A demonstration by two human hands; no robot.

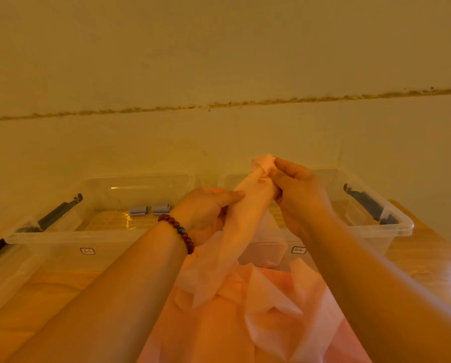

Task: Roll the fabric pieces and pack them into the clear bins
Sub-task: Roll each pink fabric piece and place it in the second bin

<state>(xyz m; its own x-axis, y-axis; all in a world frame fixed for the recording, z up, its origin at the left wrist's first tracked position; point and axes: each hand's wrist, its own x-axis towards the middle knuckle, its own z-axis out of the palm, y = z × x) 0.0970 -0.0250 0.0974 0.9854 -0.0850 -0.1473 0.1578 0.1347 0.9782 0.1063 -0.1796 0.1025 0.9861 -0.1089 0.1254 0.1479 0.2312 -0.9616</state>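
Note:
I hold a pale pink fabric piece [245,213] raised between both hands, partly twisted into a loose roll. My left hand [206,210] grips its lower part, thumb laid along the cloth. My right hand [295,187] pinches the upper end. The loose tail hangs down onto a pile of pink fabric [258,310] on the table in front of me. Two clear bins stand behind: the left bin [62,237] holds two small blue-grey fabric rolls [149,208], and the right bin [399,229] is partly hidden by my hands.
Both bins have black latch handles, one on the left bin's left side [54,216] and one on the right bin's right side [368,205]. They sit on a wooden tabletop [428,260] against a plain wall. A red bead bracelet [178,229] circles my left wrist.

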